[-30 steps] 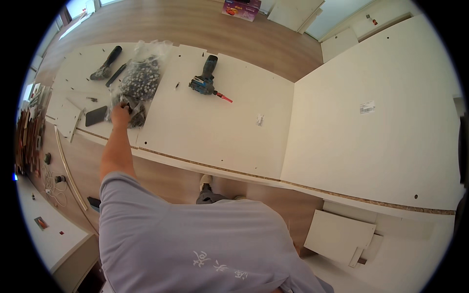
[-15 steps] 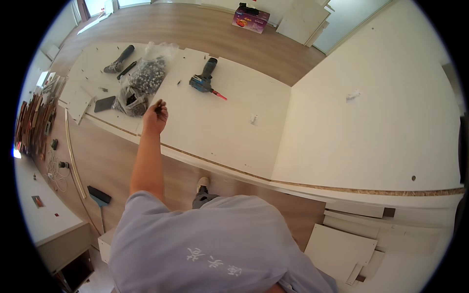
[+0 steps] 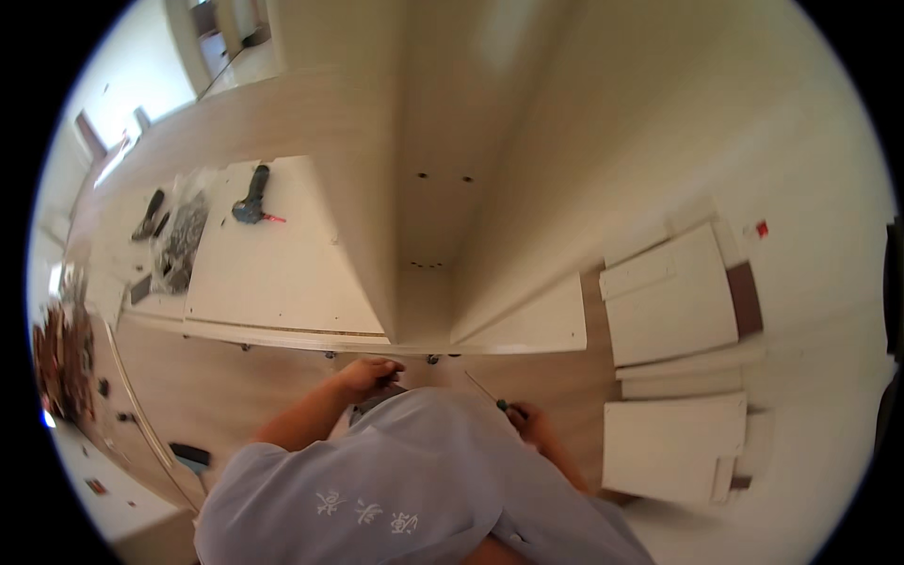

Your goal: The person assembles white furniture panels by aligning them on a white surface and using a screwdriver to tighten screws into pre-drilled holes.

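Note:
My right hand (image 3: 529,424) is closed round the green handle of a screwdriver (image 3: 486,389), its thin shaft angled up and to the left. Close in front of my body, my left hand (image 3: 369,377) has its fingers curled together; anything inside them is too small to make out. Both hands are at the near edge of a white cabinet (image 3: 499,347) lying on the floor. Between its upright panels is a narrow bay (image 3: 424,292) with several small dark holes.
On the cabinet's left part lie a cordless driver (image 3: 250,205) with a red bit, a second power tool (image 3: 148,218) and a clear bag of small fittings (image 3: 182,245). White boards (image 3: 673,443) are stacked at the right. A broom (image 3: 191,456) lies at the lower left.
My view has swung right. My left hand has come back from the bag of fittings to in front of my body. My right hand with the screwdriver now shows.

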Demonstrator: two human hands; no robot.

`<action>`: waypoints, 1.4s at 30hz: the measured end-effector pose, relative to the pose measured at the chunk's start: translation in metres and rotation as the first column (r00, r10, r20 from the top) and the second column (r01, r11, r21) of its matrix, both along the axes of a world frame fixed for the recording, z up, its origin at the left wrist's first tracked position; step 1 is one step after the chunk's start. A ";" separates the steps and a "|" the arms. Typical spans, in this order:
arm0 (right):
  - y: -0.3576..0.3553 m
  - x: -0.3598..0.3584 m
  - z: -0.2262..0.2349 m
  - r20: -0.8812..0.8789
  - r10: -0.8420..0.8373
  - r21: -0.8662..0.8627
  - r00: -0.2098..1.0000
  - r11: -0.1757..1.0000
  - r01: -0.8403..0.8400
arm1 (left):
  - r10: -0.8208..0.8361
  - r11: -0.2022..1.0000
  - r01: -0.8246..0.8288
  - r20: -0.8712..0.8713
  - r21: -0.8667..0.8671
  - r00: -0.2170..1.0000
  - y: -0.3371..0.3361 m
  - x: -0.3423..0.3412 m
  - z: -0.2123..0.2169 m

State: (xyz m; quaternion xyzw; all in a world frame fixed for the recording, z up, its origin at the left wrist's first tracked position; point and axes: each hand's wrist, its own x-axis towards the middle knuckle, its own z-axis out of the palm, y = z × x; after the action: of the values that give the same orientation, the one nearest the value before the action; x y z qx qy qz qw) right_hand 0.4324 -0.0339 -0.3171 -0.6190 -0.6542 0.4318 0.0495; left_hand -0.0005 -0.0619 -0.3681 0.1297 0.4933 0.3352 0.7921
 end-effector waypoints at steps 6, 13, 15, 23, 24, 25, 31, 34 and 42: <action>0.036 -0.005 0.041 -0.254 0.133 0.034 0.958 0.991 -0.128 | -0.113 0.982 0.105 0.045 0.154 0.993 0.042 0.094 0.043; 0.036 0.008 0.031 -0.371 0.027 -0.005 0.928 0.999 -0.031 | -0.043 0.994 0.047 -0.049 0.098 0.998 0.072 0.136 0.072; 0.035 0.010 0.035 -0.364 0.012 -0.032 0.931 0.999 -0.026 | -0.019 0.995 0.025 -0.067 0.097 0.998 0.073 0.139 0.077; 0.044 0.040 0.017 -0.589 -0.355 -0.614 0.726 0.781 -0.116 | -0.176 0.943 0.267 -0.387 0.196 0.905 0.077 0.153 0.096; 0.043 0.041 0.018 -0.607 -0.376 -0.630 0.700 0.764 -0.136 | -0.179 0.934 0.284 -0.406 0.215 0.896 0.077 0.154 0.097; 0.044 0.042 0.021 -0.622 -0.395 -0.644 0.676 0.750 -0.154 | -0.180 0.924 0.300 -0.422 0.238 0.889 0.079 0.156 0.098; 0.045 0.040 0.016 -0.622 -0.301 -0.528 0.722 0.843 -0.103 | -0.243 0.938 0.329 -0.475 0.106 0.846 0.086 0.163 0.110; 0.047 0.048 0.010 -0.675 -0.410 -0.646 0.613 0.729 -0.224 | -0.271 0.911 0.374 -0.436 0.171 0.858 0.086 0.162 0.118; 0.054 0.039 -0.022 -0.812 -0.396 -0.474 0.430 0.876 -0.088 | -0.091 0.955 0.101 -0.051 0.280 0.995 0.098 0.182 0.146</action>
State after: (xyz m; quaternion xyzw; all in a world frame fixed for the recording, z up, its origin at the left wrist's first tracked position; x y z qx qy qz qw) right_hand 0.4718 0.0202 -0.3394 -0.3500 -0.3485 0.8224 0.2825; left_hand 0.1811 0.0363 -0.2221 0.2714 0.4482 0.3608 0.7715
